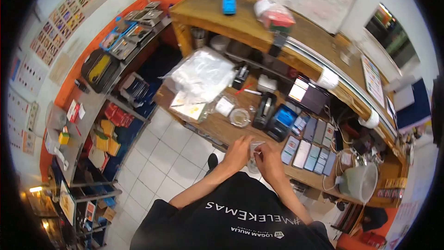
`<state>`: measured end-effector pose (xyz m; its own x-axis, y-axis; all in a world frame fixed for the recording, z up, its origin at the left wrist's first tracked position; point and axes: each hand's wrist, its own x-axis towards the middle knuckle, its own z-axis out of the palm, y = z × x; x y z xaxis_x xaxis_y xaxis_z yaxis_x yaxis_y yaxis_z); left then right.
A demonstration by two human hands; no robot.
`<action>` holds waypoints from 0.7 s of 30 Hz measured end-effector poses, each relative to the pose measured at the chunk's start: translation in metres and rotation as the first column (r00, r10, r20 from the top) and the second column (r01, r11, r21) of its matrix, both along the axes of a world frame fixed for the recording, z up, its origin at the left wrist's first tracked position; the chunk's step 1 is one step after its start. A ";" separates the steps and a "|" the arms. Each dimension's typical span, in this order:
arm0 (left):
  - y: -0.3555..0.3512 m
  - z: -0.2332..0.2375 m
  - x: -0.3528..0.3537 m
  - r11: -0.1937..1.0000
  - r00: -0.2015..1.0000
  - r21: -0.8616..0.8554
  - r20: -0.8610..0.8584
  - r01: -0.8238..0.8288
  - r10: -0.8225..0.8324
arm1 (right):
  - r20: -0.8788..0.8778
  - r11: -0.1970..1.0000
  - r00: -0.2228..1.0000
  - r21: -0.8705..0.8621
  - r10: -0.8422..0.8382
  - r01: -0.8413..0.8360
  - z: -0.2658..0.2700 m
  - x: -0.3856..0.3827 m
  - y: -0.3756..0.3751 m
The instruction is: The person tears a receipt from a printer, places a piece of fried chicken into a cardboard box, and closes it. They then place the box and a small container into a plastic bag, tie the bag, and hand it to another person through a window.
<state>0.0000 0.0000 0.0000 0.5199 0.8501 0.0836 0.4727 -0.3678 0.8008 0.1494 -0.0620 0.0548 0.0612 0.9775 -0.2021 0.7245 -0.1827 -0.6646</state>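
Note:
Close to my body, at the front edge of the wooden desk, both hands hold a small clear plastic bag (253, 164). My left hand (238, 153) is closed on its left side. With bent fingers, my right hand (269, 158) pinches the bag near its top. What the bag contains is too small and blurred to make out. Just beyond my hands are a round clear dish (239, 118), a black tape dispenser (264, 110) and a dark device with a lit blue screen (283, 121).
Several phones (301, 154) lie in rows to the right, beside a translucent bucket (358, 183). Large clear plastic bags (203, 74) cover the desk's left part. A raised wooden counter (203, 7) runs along the back. Shelves (92, 125) line the left wall.

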 end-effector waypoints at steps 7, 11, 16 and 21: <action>0.052 0.007 -0.107 0.995 0.932 -0.021 0.353 0.094 -0.080 | 0.099 0.809 0.806 0.015 0.584 -0.588 -0.205 -0.063 0.106; 0.031 -0.054 -0.156 0.995 0.982 0.098 0.190 -0.035 0.015 | 0.041 0.620 0.628 -0.222 0.777 -0.753 -0.153 -0.135 0.143; 0.013 -0.031 -0.208 0.920 0.901 0.262 -0.248 -0.293 0.357 | 0.033 0.328 0.332 -0.278 0.943 -0.903 -0.125 -0.203 0.164; -0.002 -0.034 -0.229 0.750 0.694 0.076 -0.327 -0.657 0.642 | 0.095 0.057 0.031 -0.281 0.995 -0.958 -0.095 -0.228 0.170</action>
<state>-0.2288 -0.0020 -0.0341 -0.1737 0.9844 -0.0265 0.8053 0.1575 0.5716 -0.0788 0.1084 -0.0400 -0.8772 0.1329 -0.4614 0.3868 0.7650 -0.5150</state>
